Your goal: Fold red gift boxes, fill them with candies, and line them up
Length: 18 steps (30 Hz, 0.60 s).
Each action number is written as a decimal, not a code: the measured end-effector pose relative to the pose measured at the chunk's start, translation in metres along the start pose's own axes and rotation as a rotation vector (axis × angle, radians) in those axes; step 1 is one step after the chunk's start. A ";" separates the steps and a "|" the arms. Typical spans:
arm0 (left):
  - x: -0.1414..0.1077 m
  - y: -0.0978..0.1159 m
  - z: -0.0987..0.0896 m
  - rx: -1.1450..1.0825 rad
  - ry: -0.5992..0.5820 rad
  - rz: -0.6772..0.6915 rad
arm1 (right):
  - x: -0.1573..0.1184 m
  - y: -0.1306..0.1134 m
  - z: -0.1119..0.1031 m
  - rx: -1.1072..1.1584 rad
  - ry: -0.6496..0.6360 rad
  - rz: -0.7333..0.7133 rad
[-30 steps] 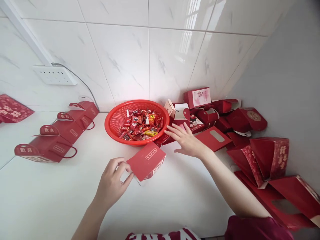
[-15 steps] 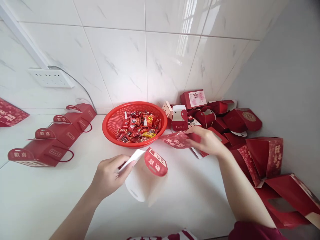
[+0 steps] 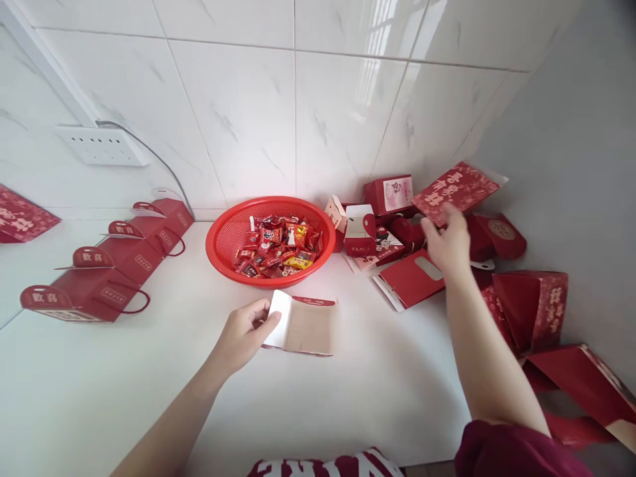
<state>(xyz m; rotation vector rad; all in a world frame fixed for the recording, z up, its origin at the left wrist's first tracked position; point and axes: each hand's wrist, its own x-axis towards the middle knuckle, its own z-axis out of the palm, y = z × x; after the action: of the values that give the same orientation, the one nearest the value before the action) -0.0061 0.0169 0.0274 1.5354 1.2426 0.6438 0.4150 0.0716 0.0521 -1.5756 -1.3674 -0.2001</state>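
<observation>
In front of the candy basket, my left hand (image 3: 248,331) pinches the white flap of a small paper gift box (image 3: 313,328). Its open side faces me and shows a plain beige inside, with a red edge at the back. To the right, my right hand (image 3: 450,242) is at the lower edge of a patterned red box piece (image 3: 457,189) with pale lettering. One fingertip overlaps its face, and the piece is tilted above the pile of red boxes. How firmly the fingers grip it is partly hidden.
A red plastic basket (image 3: 213,248) holds wrapped candies (image 3: 281,242). Handled red boxes (image 3: 106,271) stand in a row at left. Assorted red boxes (image 3: 412,278) lie heaped at right, against the grey side wall. A wall socket (image 3: 106,147) with a cable is at upper left.
My right hand has carried the patterned red piece right and up, away from the basket. The box in my left hand has tipped so its open inside faces me.
</observation>
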 end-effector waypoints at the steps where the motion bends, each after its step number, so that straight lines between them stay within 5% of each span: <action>1: 0.001 -0.002 0.001 -0.021 -0.019 -0.020 | -0.018 -0.019 0.003 0.025 -0.042 -0.031; 6: 0.003 -0.009 0.002 -0.082 -0.043 -0.062 | -0.102 -0.117 0.006 0.331 -0.607 -0.537; 9: 0.002 -0.013 0.001 -0.103 -0.069 -0.073 | -0.122 -0.137 0.007 0.316 -0.804 -0.711; 11: 0.000 -0.015 0.000 -0.015 -0.031 -0.052 | -0.124 -0.135 0.007 0.307 -0.844 -0.660; 16: -0.010 -0.008 0.000 0.631 0.292 0.114 | -0.122 -0.119 0.003 0.248 -0.906 -0.274; 18: -0.014 -0.003 0.004 0.746 0.327 0.160 | -0.126 -0.117 0.004 0.190 -0.978 -0.152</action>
<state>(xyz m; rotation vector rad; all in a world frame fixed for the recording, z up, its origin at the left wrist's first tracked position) -0.0087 0.0026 0.0255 2.2195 1.7414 0.5758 0.2735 -0.0240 0.0303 -1.4409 -2.1620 0.6832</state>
